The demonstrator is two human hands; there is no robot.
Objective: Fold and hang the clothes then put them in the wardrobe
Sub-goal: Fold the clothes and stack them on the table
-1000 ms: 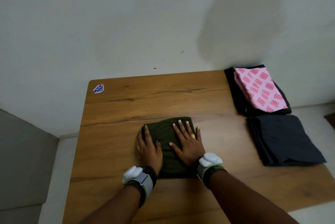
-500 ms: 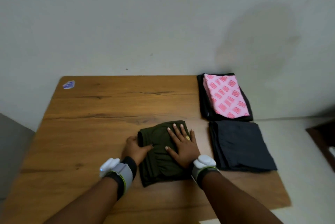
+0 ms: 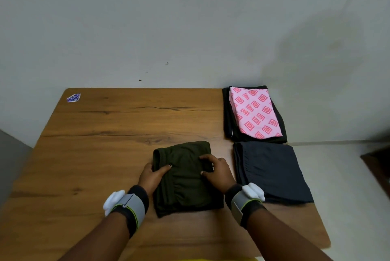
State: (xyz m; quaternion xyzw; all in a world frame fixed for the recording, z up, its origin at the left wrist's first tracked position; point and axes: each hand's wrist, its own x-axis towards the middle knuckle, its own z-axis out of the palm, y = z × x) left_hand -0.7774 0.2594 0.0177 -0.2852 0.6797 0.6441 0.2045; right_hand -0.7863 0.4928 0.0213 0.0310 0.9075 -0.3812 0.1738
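We pinch the folded olive-green cloth garment [image 3: 185,186], lower centre on the wooden tabletop [image 3: 101,146], left hand [image 3: 152,177] & right hand [image 3: 218,172] fingers [image 3: 206,158] curled over its side edges. Right of frame, done: pink-patterned folded cloth [image 3: 254,113] atop black folded garment [image 3: 227,117], dark-blue folded garment [image 3: 272,172]. Left, prob.: hanging, wardrobe.

We log on the table [image 3: 105,155]: garment [image 3: 185,167] at 6 o'clock, near pile [image 3: 272,172] at 3, far pile [image 3: 255,113] at 1, sticker [image 3: 73,97] at 10.

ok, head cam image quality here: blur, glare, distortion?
Head view: dim, flat light, no glare; soft shadow on the wall upper right; wide-angle lens splays the table edges; left hand, right hand and olive garment look sharp.
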